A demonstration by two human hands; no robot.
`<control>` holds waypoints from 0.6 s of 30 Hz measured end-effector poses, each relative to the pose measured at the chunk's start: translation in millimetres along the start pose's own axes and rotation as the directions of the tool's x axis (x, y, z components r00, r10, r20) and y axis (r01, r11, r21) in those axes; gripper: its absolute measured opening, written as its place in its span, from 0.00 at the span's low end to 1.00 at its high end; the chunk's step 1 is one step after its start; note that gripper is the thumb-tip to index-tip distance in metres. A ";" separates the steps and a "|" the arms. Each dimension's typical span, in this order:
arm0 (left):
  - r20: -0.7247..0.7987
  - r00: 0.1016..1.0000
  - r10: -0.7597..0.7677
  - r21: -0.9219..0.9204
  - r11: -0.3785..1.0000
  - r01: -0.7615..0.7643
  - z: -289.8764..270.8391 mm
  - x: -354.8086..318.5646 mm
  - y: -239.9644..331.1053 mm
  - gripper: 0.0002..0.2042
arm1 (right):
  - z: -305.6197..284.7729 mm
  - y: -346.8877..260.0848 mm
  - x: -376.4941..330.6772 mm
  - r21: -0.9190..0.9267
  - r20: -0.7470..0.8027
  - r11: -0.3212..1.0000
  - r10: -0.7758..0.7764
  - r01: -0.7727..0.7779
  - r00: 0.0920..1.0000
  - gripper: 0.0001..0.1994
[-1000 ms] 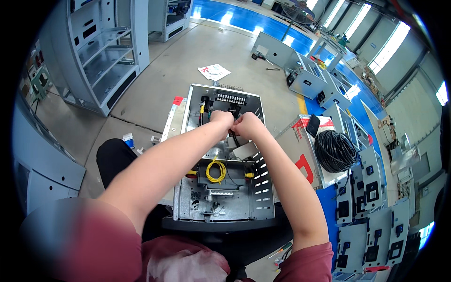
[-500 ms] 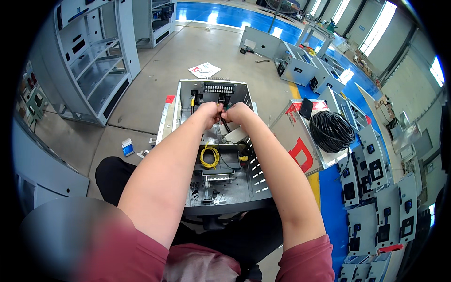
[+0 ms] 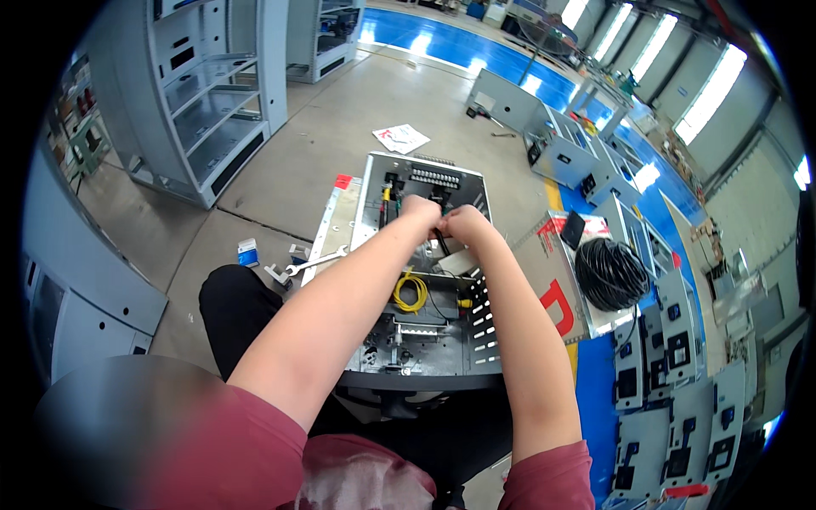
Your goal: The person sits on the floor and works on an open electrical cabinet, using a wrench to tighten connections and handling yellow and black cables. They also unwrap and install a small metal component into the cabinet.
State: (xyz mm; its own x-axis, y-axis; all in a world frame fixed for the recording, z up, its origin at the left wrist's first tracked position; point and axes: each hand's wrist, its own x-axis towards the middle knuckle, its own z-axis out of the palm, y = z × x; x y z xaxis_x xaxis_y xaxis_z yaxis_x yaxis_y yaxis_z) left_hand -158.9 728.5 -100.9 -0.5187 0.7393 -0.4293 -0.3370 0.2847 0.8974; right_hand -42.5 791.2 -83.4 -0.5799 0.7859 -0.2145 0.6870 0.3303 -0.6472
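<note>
Both of my hands meet inside an open grey metal enclosure (image 3: 442, 361) in front of me. My left hand (image 3: 422, 216) is closed, its fingertips bunched against those of my right hand (image 3: 464, 223), which is closed too. What they pinch is small and hidden by the fingers. A black cable (image 3: 441, 243) runs down just below them. Behind the hands, a terminal strip (image 3: 435, 177) is fixed to the far wall of the enclosure. Nearer to me lie a coiled yellow cable (image 3: 422, 297) and a metal rail (image 3: 421, 329).
An open-end wrench (image 3: 316, 261) lies left of the enclosure, near a small blue-and-white box (image 3: 247, 252). On the right, a black cable coil (image 3: 610, 274) rests on a carton with a dark phone (image 3: 573, 229). Tall grey cabinets (image 3: 274, 76) stand at the far left.
The whole view has shifted, so the enclosure and hands appear farther right and slightly lower. The wrench now shows beside my left forearm. Both hands stay together at the same spot inside the enclosure.
</note>
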 end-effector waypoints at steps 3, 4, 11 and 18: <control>-0.049 0.997 -0.058 -0.120 0.991 0.051 -29.6 29.1 -5.7 0.10 | 7.3 -53.7 -15.8 0.058 0.053 0.998 0.026 -0.029 0.998 0.08; -0.112 0.968 -0.227 -0.239 0.951 0.196 -18.9 24.8 -5.4 0.13 | 4.6 -45.3 -15.5 0.062 0.057 0.997 0.051 -0.055 0.997 0.09; -0.235 0.931 -0.280 -0.470 0.871 0.143 -20.7 35.8 -22.1 0.03 | -4.3 -58.5 -37.8 -0.034 0.107 0.999 -0.012 0.016 0.994 0.13; 0.065 0.988 -0.141 -0.378 0.913 0.155 -13.6 15.3 -14.0 0.07 | -2.5 -31.1 -29.8 0.064 -0.023 0.998 0.002 -0.001 1.000 0.12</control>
State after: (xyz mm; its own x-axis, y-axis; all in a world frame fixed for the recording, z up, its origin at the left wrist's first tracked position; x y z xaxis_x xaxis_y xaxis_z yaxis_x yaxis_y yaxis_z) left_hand -172.8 727.5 -121.4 -0.4137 0.7301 -0.5439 -0.6853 0.1435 0.7140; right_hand -45.5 758.8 -55.0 -0.5682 0.7984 -0.1992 0.6582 0.2957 -0.6923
